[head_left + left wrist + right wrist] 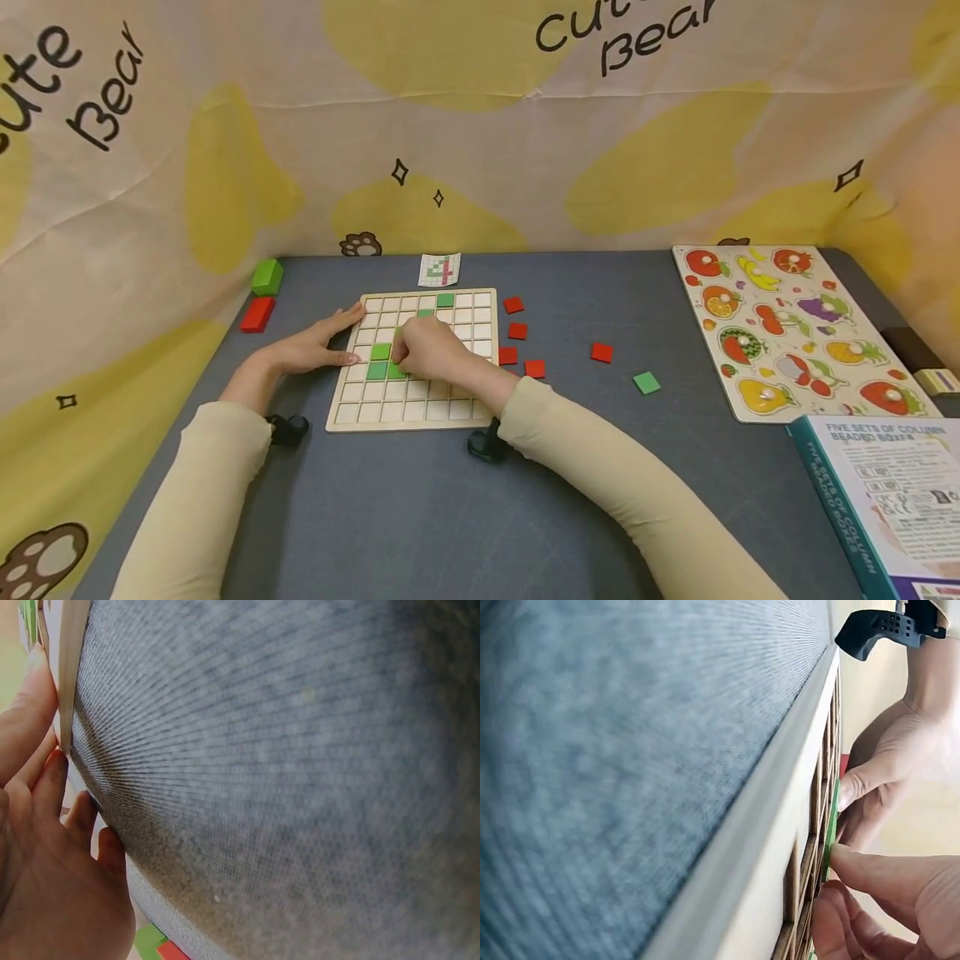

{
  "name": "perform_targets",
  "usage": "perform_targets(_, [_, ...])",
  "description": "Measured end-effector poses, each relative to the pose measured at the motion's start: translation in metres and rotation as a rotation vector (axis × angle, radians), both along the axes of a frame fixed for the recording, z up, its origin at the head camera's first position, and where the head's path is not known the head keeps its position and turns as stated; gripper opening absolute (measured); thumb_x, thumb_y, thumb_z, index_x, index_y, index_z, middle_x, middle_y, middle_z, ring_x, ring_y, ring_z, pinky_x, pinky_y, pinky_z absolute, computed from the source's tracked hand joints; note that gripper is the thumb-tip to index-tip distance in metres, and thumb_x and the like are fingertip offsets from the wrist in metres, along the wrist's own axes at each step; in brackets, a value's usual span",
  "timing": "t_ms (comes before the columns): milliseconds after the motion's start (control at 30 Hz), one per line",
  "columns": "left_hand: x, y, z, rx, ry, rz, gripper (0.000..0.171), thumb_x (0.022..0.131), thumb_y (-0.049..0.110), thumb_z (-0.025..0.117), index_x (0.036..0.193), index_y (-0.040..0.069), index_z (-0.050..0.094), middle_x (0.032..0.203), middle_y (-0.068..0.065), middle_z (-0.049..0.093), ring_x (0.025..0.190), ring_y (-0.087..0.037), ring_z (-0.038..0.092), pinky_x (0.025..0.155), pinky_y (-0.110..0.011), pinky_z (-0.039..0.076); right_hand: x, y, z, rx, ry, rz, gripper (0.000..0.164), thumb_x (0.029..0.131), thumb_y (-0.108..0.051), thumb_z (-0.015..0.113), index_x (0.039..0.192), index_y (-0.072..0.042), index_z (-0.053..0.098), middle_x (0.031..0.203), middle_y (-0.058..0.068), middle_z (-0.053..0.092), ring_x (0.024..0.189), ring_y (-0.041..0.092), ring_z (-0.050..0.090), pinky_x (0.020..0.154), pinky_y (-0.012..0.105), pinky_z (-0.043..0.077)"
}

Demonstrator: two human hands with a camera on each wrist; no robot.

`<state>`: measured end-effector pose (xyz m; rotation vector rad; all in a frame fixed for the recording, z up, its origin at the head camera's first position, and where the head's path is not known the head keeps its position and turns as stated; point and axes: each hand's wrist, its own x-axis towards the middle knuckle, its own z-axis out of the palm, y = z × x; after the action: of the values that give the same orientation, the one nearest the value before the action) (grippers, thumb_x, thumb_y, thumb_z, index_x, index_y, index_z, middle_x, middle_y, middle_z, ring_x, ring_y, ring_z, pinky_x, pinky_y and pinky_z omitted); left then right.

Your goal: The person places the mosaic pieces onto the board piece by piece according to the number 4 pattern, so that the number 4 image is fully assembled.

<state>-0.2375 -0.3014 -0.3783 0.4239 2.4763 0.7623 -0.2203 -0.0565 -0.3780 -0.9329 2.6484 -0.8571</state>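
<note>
A wooden grid board [412, 423] lies on the table, with several green square tiles [381, 352] in its cells. My left hand [309, 346] rests against the board's left edge, its thumb and fingers spread. In the left wrist view, the thumb and fingertips touch the board's rim [69, 682]. Over the middle of the board, my right hand [435, 350] has curled fingers and pinches a green tile [831, 832] at the grid, seen edge-on in the right wrist view. The right hand hides part of the grid.
Several red tiles [517, 332] and one loose green tile [647, 382] lie right of the board. A pattern card [439, 270] is behind it. Green [267, 277] and red [258, 315] stacks stand left. A fruit board [810, 333] and a box [892, 500] lie right.
</note>
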Motion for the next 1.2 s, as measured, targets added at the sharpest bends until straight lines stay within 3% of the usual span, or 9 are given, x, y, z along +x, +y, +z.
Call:
perform_targets(200, [-0.001,-0.002,0.0,-0.003,0.01,-0.01,0.093,0.092,0.03,0.068,0.16,0.011,0.008,0.168,-0.018,-0.005,0.153,-0.047,-0.013,0.115,-0.074,-0.005,0.001,0.01,0.005,0.043,0.008,0.035,0.016,0.087,-0.014,0.072,0.102,-0.014,0.078,0.094,0.001,0.075,0.084,0.012,0.065,0.07,0.021,0.049])
perform_targets(400, [-0.002,0.002,-0.001,-0.004,-0.002,0.0,0.094,0.092,0.031,0.068,0.16,0.013,0.007,0.168,-0.017,-0.006,0.153,-0.045,-0.013,0.116,-0.073,-0.005,0.005,0.047,0.023,0.049,-0.021,0.079,0.017,0.09,-0.016,0.071,0.106,-0.012,0.075,0.096,0.002,0.071,0.086,0.013,0.06,0.075,0.024,0.047])
perform_targets(600, [-0.002,0.001,-0.001,-0.015,0.004,-0.006,0.094,0.092,0.031,0.068,0.16,0.013,0.006,0.167,-0.018,-0.008,0.153,-0.046,-0.013,0.115,-0.074,-0.004,0.007,0.112,0.036,0.008,-0.041,0.077,0.015,0.088,-0.015,0.073,0.102,-0.012,0.076,0.092,0.0,0.072,0.081,0.014,0.066,0.074,0.025,0.05])
perform_targets(900, [-0.001,-0.001,-0.003,-0.003,0.006,-0.01,0.094,0.092,0.032,0.068,0.16,0.012,0.006,0.167,-0.019,-0.007,0.153,-0.047,-0.013,0.115,-0.074,-0.004,-0.004,0.227,0.032,0.055,-0.075,0.035,0.017,0.085,-0.013,0.076,0.101,-0.01,0.075,0.097,0.003,0.076,0.086,0.012,0.069,0.075,0.027,0.055])
perform_targets(1067, [-0.001,0.0,-0.003,0.001,0.009,-0.017,0.093,0.093,0.031,0.067,0.16,0.011,0.006,0.167,-0.019,-0.007,0.152,-0.047,-0.013,0.115,-0.074,-0.004,-0.008,0.278,0.026,0.106,-0.146,0.027,0.015,0.083,-0.018,0.079,0.096,-0.014,0.074,0.088,-0.004,0.074,0.08,0.007,0.066,0.071,0.021,0.053])
perform_targets(1200, [-0.001,0.0,-0.002,-0.004,0.011,-0.014,0.093,0.093,0.031,0.067,0.16,0.011,0.006,0.167,-0.019,-0.007,0.152,-0.047,-0.013,0.115,-0.074,-0.004,-0.007,0.303,0.024,0.138,-0.251,0.05,0.023,0.078,-0.024,0.083,0.096,-0.014,0.073,0.086,-0.002,0.07,0.077,0.006,0.061,0.068,0.02,0.051])
